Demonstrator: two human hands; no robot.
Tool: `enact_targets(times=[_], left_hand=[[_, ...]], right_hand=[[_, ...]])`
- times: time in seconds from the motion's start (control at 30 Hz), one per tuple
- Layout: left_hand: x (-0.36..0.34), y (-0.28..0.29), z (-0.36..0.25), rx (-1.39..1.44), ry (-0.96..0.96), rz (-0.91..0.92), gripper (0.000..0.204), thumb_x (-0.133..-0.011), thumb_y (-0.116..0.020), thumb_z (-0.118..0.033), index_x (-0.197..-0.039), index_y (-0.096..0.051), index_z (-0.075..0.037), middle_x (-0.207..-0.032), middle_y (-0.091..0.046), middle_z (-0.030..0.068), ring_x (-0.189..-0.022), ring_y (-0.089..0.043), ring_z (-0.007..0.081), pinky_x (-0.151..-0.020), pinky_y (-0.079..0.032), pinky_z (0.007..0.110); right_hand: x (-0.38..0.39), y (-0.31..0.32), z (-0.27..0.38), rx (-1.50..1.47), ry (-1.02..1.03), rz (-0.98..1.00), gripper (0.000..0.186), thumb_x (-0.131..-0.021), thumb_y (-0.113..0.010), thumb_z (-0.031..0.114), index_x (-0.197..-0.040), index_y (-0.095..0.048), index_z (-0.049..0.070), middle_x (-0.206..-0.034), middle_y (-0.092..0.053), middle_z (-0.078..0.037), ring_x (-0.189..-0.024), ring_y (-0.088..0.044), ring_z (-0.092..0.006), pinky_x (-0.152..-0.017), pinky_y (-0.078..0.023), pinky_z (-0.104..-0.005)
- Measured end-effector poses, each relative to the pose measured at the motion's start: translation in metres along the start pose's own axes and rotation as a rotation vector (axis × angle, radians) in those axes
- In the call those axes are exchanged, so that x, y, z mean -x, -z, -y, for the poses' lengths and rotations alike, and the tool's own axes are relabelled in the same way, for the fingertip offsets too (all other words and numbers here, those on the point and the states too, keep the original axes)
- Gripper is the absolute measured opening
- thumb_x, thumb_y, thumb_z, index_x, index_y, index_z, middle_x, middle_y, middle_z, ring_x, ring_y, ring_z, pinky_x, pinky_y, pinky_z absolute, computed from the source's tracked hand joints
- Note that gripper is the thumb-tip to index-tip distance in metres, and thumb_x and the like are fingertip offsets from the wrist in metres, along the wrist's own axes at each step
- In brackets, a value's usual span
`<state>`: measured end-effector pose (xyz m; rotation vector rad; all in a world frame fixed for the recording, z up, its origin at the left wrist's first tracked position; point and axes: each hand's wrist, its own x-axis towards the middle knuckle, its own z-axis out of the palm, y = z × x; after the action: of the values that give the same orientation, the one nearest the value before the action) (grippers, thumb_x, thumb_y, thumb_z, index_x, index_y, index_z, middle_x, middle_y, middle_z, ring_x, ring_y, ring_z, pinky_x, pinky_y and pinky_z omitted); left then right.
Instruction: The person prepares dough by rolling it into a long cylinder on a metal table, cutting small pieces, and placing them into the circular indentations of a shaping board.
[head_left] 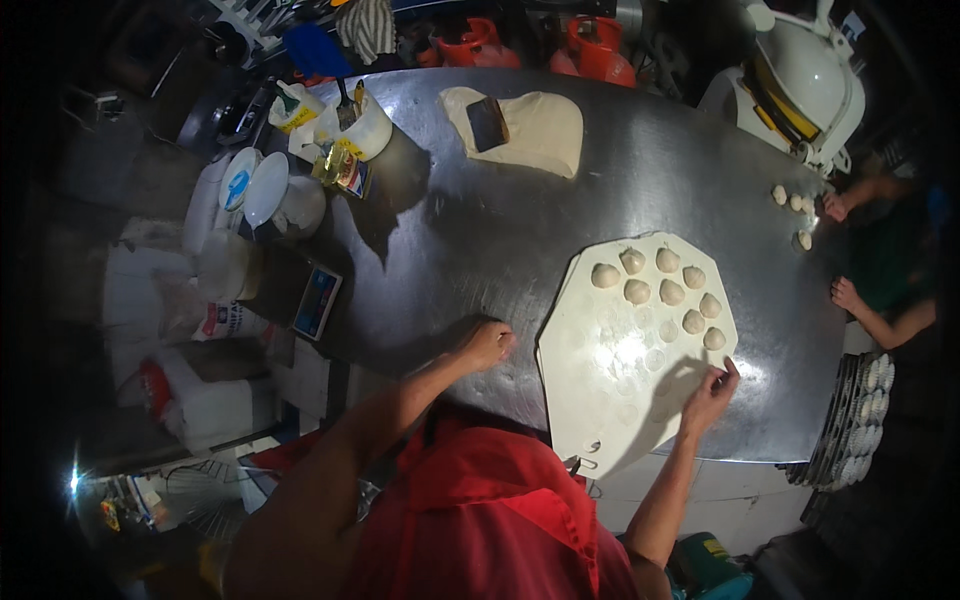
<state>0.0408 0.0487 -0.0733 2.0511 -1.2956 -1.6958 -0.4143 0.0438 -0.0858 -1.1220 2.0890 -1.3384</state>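
Observation:
A pale octagonal board point(590, 340) lies on the metal table, its near end jutting past the front edge. Several round dough balls point(671, 292) sit in rows over its far and right part; faint round marks show on its bare surface. My right hand point(710, 393) is at the board's right corner, thumb and fingers apart, with no dough ball in it. Whether it touches the board is unclear. Left of the board, my left hand point(487, 345) is by the tabletop with its fingers curled in, and nothing shows in them.
At the far side lies a flat dough sheet point(550, 125) with a dark scraper point(488, 124) on it. A white tub point(368, 130) and a small scale point(317, 300) stand left. On the right, a co-worker's hands point(838, 207) are near small dough pieces point(796, 202).

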Motion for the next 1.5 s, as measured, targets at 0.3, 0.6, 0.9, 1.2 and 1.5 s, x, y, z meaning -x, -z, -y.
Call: enact_targets(times=[0.3,0.6,0.9,1.2,1.5], left_hand=[[-0.053,0.16,0.049,0.053,-0.269,-0.381,0.031,-0.097,-0.08,-0.033,-0.095,-0.075,-0.002,-0.08,-0.075,0.0154,-0.073,-0.074,0.0271,-0.071,-0.056,0.042],[-0.173,0.28,-0.024,0.296,-0.235,-0.436,0.03,-0.102,-0.071,-0.034,-0.112,-0.078,-0.007,-0.113,-0.079,0.0176,-0.108,-0.076,0.0326,-0.091,-0.059,0.043],[-0.249,0.262,-0.079,0.451,-0.24,-0.725,0.036,-0.093,-0.078,-0.032,-0.115,-0.076,-0.004,-0.114,-0.078,0.0202,-0.107,-0.075,0.0363,-0.092,-0.058,0.045],[-0.276,0.258,-0.071,0.838,-0.349,-0.488,0.038,-0.095,-0.079,-0.033,-0.109,-0.075,0.002,-0.102,-0.077,0.0195,-0.097,-0.075,0.0326,-0.089,-0.058,0.043],[-0.241,0.269,-0.07,0.463,-0.302,-0.591,0.036,-0.092,-0.083,-0.031,-0.111,-0.073,-0.002,-0.109,-0.077,0.0228,-0.104,-0.076,0.0368,-0.09,-0.059,0.045]], right_hand=[[0.08,-0.213,0.177,-0.172,0.013,0.591,0.021,-0.109,-0.062,0.012,-0.126,-0.068,0.002,-0.097,-0.07,-0.004,-0.087,-0.064,-0.0111,-0.074,-0.05,-0.0266],[-0.012,-0.471,0.306,0.171,0.514,0.629,0.039,-0.098,-0.078,0.025,-0.123,-0.068,-0.004,-0.111,-0.075,-0.023,-0.099,-0.074,-0.0377,-0.089,-0.058,-0.0457],[-0.057,-0.574,0.293,0.561,0.578,0.898,0.08,-0.081,-0.093,0.031,-0.136,-0.054,-0.012,-0.134,-0.058,-0.032,-0.125,-0.058,-0.048,-0.109,-0.05,-0.0532],[-0.1,-0.574,0.283,0.308,0.598,1.132,0.037,-0.094,-0.084,0.024,-0.111,-0.068,-0.005,-0.097,-0.069,-0.021,-0.098,-0.069,-0.0387,-0.087,-0.055,-0.0496],[-0.009,-0.546,0.352,0.568,0.825,0.974,0.027,-0.11,-0.06,0.027,-0.124,-0.049,0.006,-0.105,-0.073,-0.027,-0.099,-0.07,-0.0527,-0.083,-0.054,-0.0576]])
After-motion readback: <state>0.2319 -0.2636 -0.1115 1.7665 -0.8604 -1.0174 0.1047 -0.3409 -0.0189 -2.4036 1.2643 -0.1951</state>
